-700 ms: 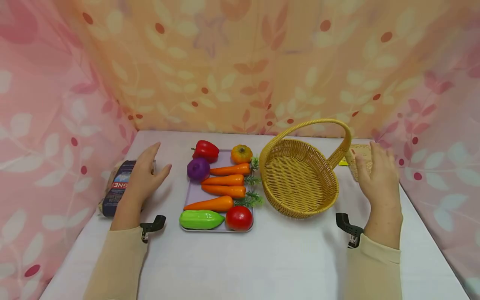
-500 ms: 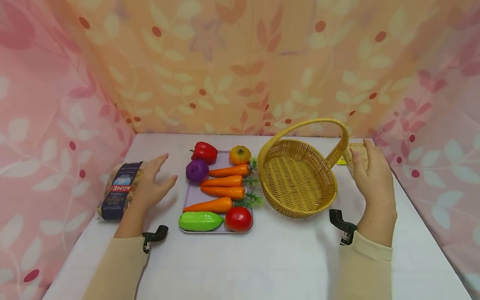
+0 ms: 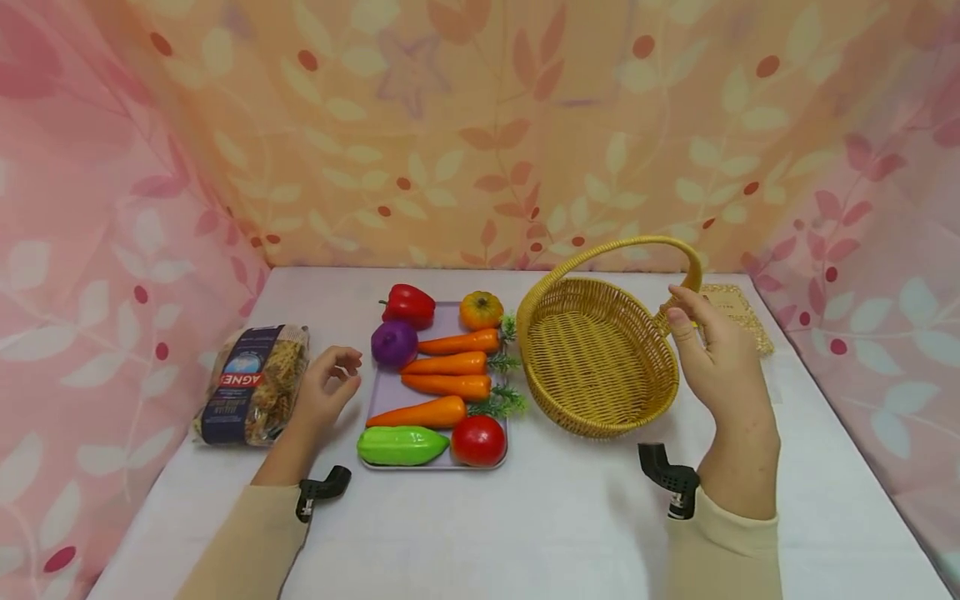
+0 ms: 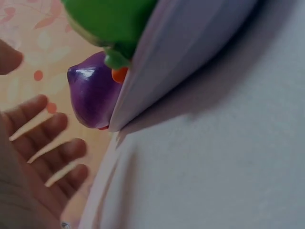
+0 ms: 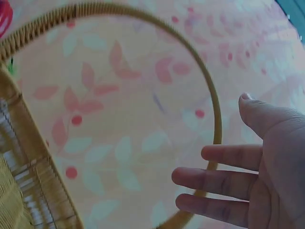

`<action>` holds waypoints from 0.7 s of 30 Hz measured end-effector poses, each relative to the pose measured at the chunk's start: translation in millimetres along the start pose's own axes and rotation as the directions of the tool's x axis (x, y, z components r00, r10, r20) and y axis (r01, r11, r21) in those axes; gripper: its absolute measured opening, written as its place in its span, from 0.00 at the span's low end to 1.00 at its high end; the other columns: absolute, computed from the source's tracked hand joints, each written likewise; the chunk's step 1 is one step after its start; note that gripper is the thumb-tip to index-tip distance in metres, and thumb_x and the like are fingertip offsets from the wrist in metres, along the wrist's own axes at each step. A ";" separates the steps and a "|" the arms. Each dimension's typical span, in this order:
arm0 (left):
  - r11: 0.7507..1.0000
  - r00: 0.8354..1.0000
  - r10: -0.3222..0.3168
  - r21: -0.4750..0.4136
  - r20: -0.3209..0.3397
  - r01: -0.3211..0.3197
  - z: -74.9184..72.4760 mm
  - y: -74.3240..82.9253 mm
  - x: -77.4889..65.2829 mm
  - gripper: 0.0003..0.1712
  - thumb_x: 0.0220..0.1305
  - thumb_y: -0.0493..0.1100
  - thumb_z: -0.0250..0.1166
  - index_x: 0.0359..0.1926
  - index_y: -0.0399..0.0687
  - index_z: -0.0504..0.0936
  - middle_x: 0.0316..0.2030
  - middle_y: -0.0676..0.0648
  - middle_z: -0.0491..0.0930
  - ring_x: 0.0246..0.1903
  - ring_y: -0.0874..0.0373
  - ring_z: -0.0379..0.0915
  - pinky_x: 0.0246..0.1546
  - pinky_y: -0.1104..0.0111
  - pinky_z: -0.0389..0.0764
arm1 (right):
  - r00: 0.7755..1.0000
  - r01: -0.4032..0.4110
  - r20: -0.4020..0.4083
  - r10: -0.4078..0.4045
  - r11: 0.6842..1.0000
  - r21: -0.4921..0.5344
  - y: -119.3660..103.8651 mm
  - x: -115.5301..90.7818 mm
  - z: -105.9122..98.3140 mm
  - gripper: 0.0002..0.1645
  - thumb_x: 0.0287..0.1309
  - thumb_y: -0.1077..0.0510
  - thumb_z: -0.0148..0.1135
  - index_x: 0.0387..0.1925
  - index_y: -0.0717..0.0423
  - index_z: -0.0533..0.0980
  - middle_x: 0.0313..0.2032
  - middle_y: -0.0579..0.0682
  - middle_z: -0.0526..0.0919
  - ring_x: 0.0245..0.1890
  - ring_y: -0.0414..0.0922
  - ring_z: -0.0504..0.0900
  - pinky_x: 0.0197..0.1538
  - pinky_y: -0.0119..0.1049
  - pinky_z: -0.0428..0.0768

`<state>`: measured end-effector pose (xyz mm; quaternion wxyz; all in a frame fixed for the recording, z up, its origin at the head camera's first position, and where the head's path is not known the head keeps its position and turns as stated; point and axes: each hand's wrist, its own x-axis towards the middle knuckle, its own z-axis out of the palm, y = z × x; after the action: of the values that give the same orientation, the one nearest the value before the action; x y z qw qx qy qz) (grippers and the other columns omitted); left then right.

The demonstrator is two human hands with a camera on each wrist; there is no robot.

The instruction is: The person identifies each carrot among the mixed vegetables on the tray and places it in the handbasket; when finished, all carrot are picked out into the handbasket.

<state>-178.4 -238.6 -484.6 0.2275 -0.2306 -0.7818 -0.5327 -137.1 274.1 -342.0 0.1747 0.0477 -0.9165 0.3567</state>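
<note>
My left hand (image 3: pixel 324 396) hovers just left of the lilac tray (image 3: pixel 380 392), fingers loosely bent and holding nothing. In the left wrist view its spread fingers (image 4: pixel 52 126) are apart from the purple onion (image 4: pixel 93 93). My right hand (image 3: pixel 723 367) is at the right side of the yellow wicker basket (image 3: pixel 592 358), thumb and fingers extended. Its fingers overlap the basket's arched handle (image 5: pixel 214 95) in the right wrist view, with no grip around it. The basket stands upright with nothing in it.
Carrots (image 3: pixel 446 385), a red bell pepper (image 3: pixel 408 304), a small pumpkin (image 3: pixel 481 310), a tomato (image 3: pixel 477 440) and a green vegetable (image 3: pixel 401 445) lie on the tray. A pasta bag (image 3: pixel 251 383) is at the left. A beige packet (image 3: pixel 738 312) lies behind my right hand.
My left hand has moved right, away from the pasta bag, and its fingers have bent more. The right hand has moved left to the basket handle, uncovering more of the beige packet.
</note>
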 end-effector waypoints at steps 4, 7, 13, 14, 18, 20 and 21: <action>0.996 0.996 -0.071 -0.041 0.057 0.073 2.3 7.1 -3.0 0.14 0.56 0.19 0.60 0.45 0.23 0.78 0.33 0.28 0.76 0.32 0.53 0.71 0.35 0.68 0.73 | 0.993 0.113 0.023 -0.114 0.993 0.047 -17.3 -4.9 5.6 0.26 0.78 0.49 0.51 0.69 0.54 0.73 0.53 0.59 0.84 0.62 0.60 0.75 0.64 0.66 0.65; 0.991 0.993 -0.103 -0.073 0.065 0.108 3.8 6.0 -4.7 0.12 0.59 0.19 0.60 0.45 0.20 0.78 0.32 0.31 0.75 0.32 0.56 0.71 0.35 0.73 0.73 | 0.980 0.189 0.044 -0.192 0.980 0.063 -26.1 -8.7 8.3 0.21 0.78 0.53 0.53 0.64 0.55 0.77 0.52 0.55 0.85 0.58 0.50 0.79 0.66 0.47 0.70; 0.986 0.985 -0.154 -0.043 0.082 0.158 3.8 -4.0 -8.0 0.11 0.62 0.20 0.60 0.46 0.20 0.79 0.32 0.37 0.76 0.32 0.58 0.71 0.35 0.76 0.74 | 0.934 0.355 0.017 -0.356 0.934 0.042 -43.0 -11.4 21.7 0.14 0.69 0.63 0.60 0.53 0.61 0.79 0.45 0.49 0.84 0.48 0.45 0.80 0.56 0.30 0.70; 0.986 0.983 -0.162 -0.030 0.086 0.165 3.7 -8.4 -8.8 0.11 0.62 0.20 0.60 0.46 0.21 0.79 0.32 0.37 0.77 0.32 0.58 0.71 0.36 0.76 0.74 | 0.928 0.371 0.010 -0.371 0.928 0.034 -46.2 -11.8 24.8 0.14 0.67 0.64 0.61 0.53 0.61 0.79 0.44 0.49 0.83 0.47 0.46 0.80 0.55 0.33 0.71; 0.982 0.977 -0.190 0.024 0.101 0.188 4.2 -30.6 -13.7 0.13 0.62 0.21 0.62 0.47 0.25 0.81 0.32 0.38 0.77 0.31 0.58 0.70 0.34 0.76 0.71 | 0.911 0.410 0.025 -0.411 0.911 0.045 -59.1 -14.4 38.1 0.18 0.62 0.65 0.63 0.54 0.60 0.78 0.43 0.49 0.82 0.47 0.47 0.79 0.52 0.42 0.74; 0.976 0.971 -0.214 0.067 0.107 0.208 4.4 -34.5 -14.8 0.13 0.61 0.22 0.63 0.47 0.30 0.83 0.32 0.40 0.78 0.31 0.58 0.69 0.34 0.75 0.70 | 0.903 0.421 0.060 -0.426 0.904 0.072 -65.4 -15.6 45.7 0.20 0.62 0.64 0.64 0.55 0.59 0.77 0.44 0.48 0.81 0.48 0.47 0.79 0.53 0.44 0.74; 0.971 0.967 -0.230 0.091 0.109 0.221 4.6 -36.6 -15.3 0.13 0.61 0.24 0.64 0.47 0.33 0.84 0.31 0.42 0.78 0.31 0.58 0.68 0.34 0.75 0.70 | 0.900 0.424 0.080 -0.430 0.902 0.082 -68.4 -16.2 49.7 0.20 0.62 0.63 0.64 0.56 0.59 0.77 0.44 0.47 0.81 0.48 0.46 0.79 0.53 0.44 0.75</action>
<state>-188.8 -248.0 -522.0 0.1275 -0.1624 -0.8353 -0.5096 -121.6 189.5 -338.1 0.2028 0.2697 -0.8796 0.3354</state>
